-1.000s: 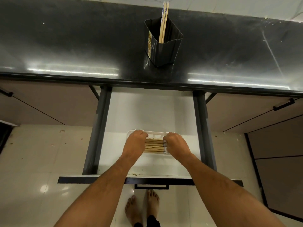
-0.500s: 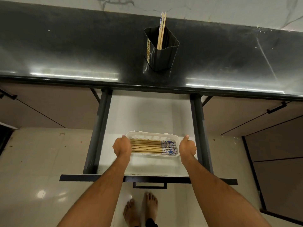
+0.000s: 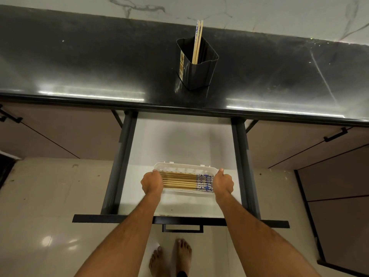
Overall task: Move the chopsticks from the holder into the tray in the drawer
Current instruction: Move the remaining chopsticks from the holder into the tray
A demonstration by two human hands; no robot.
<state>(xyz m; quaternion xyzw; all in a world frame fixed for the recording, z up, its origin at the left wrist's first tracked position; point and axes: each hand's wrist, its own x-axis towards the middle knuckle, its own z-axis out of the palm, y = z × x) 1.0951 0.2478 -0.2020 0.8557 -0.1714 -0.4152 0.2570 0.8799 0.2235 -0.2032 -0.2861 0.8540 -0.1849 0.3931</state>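
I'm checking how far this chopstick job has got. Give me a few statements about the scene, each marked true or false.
1. The holder on the countertop is empty. False: two chopsticks stand in it.
2. The tray lies in the open drawer. True.
3. The chopsticks in the tray lie side by side, patterned ends towards the right hand. True.
4. The left hand is reaching for the holder. False: it is at the tray's left end.
5. The tray sits on the countertop. False: it is in the drawer.

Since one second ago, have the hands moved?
Yes. The left hand and right hand moved apart, from over the chopsticks to the white tray's ends.
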